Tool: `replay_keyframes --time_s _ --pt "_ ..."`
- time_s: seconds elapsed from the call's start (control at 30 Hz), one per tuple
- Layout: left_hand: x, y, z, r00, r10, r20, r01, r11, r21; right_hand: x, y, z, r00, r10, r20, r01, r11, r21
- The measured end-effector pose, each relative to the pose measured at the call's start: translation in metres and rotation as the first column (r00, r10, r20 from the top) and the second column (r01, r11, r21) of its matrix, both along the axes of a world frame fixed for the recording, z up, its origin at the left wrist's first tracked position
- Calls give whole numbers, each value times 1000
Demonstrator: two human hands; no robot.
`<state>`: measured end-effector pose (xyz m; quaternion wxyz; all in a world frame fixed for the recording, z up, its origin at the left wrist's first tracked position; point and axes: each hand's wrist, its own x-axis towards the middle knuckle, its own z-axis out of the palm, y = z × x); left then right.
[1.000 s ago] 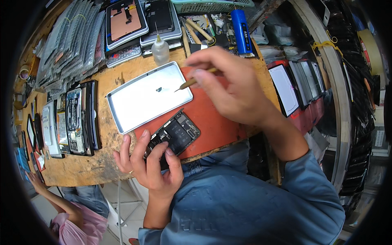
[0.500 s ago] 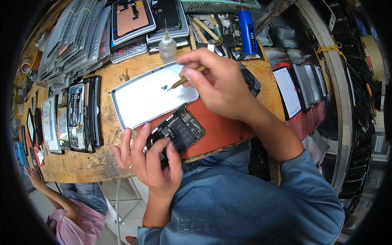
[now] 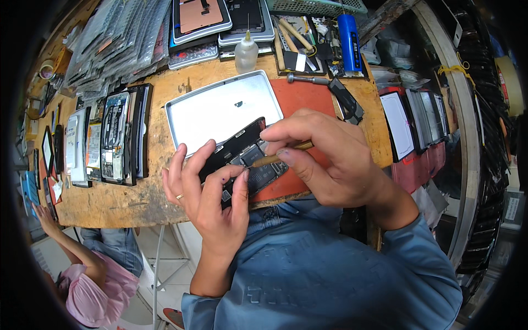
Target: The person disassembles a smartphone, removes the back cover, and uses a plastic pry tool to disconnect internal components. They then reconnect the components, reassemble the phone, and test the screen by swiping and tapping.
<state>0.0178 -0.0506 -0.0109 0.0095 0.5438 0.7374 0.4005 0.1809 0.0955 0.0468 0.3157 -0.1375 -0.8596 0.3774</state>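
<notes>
An opened phone (image 3: 268, 177) is tilted over the red mat near the bench's front edge, its battery and inner parts showing. Its dark screen panel (image 3: 234, 144) stands lifted along the far side. My left hand (image 3: 214, 201) grips the phone from the left, thumb and index finger close together over its inside. In my right hand (image 3: 335, 159) is a thin screwdriver (image 3: 268, 160) with a brass-coloured handle. Its tip reaches into the phone beside my left fingertips; the exact contact point is too small to tell. Behind lies a white shallow tray (image 3: 212, 118) holding a small dark piece (image 3: 238, 103).
A needle-tipped bottle (image 3: 246, 55) stands behind the tray. On the right are a metal-handled tool (image 3: 308, 79), black phone parts (image 3: 346, 102) and a blue cylinder (image 3: 348, 44). Opened devices (image 3: 113, 137) and bubble-wrap sleeves (image 3: 118, 44) line the left. Another person's hand (image 3: 45, 220) rests at far left.
My right hand has brought the screwdriver from over the tray down to the phone. The screen panel now stands higher, and the whole view has shifted somewhat.
</notes>
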Motion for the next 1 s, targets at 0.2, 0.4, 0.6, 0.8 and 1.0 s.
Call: replay_keyframes --time_s 0.2,0.4,0.6,0.8,1.0 --pt "2 -1 0 1000 2 -14 -2 1000 8 1 -3 3 1000 14 7 -14 1000 -15" --pt "3 -2 -1 999 5 -36 -4 1000 14 1 -5 3 1000 14 10 -14 1000 5" --pt "3 -3 -3 999 6 -49 -5 1000 18 1 -7 5 1000 22 18 -22 1000 4" --pt "4 -3 0 998 -1 -62 1 1000 12 1 -8 5 1000 18 11 -18 1000 -1" --pt "3 -4 -1 998 -5 -57 6 1000 14 1 -9 5 1000 19 12 -19 1000 -11"
